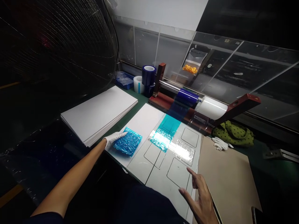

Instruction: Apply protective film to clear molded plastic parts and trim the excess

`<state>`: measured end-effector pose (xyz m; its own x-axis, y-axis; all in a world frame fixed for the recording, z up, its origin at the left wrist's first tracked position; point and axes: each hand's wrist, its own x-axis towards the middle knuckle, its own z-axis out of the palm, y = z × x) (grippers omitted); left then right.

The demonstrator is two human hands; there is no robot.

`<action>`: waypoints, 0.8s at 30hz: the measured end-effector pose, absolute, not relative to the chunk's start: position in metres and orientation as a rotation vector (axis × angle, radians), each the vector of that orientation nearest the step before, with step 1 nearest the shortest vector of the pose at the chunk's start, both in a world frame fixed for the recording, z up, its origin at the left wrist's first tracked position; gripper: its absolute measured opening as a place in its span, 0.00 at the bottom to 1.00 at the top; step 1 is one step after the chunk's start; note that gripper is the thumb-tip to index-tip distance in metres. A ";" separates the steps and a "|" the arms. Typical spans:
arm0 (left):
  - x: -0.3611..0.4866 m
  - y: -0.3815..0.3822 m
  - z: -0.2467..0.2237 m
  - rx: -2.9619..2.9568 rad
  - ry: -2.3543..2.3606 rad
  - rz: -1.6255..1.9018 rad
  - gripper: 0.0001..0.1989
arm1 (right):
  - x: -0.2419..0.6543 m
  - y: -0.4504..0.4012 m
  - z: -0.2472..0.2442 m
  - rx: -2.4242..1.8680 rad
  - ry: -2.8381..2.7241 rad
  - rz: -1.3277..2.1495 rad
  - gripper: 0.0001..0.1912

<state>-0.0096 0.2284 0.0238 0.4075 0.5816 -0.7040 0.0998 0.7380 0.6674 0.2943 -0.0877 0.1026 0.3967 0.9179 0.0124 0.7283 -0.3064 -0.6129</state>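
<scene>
My left hand (pixel 115 138), in a white glove, lies at the left edge of a stack of shiny blue film-covered pieces (pixel 129 142). Its fingers stretch out over the top of the stack, which sits on a white sheet. Bare and open, my right hand (pixel 198 193) hovers over the front right of a white board (pixel 161 174) marked with black rounded outlines. A blue film strip (pixel 174 123) runs from a roll onto the board and covers part of it. Just beyond my right fingers, a clear glossy piece (pixel 185 153) lies on the board.
A stack of white sheets (pixel 100 112) stands at left, below a large fan (pixel 70 40). Behind the board, a red stand (pixel 243 107) carries a blue film roll (pixel 188 96) and a white roll (pixel 211 108). Tape rolls (pixel 149 74), brown cardboard (pixel 226 171) and a green dotted cloth (pixel 233 133) lie around.
</scene>
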 end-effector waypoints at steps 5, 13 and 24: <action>-0.017 0.217 0.024 0.600 1.054 0.430 0.28 | 0.291 -0.083 0.107 -2.103 -1.434 0.480 0.32; -0.027 0.198 -0.005 0.362 1.123 0.752 0.28 | 0.294 -0.083 0.101 -2.086 -1.431 0.469 0.30; -0.012 0.166 -0.015 0.184 1.053 0.866 0.26 | 0.298 -0.085 0.093 -2.017 -1.516 0.424 0.30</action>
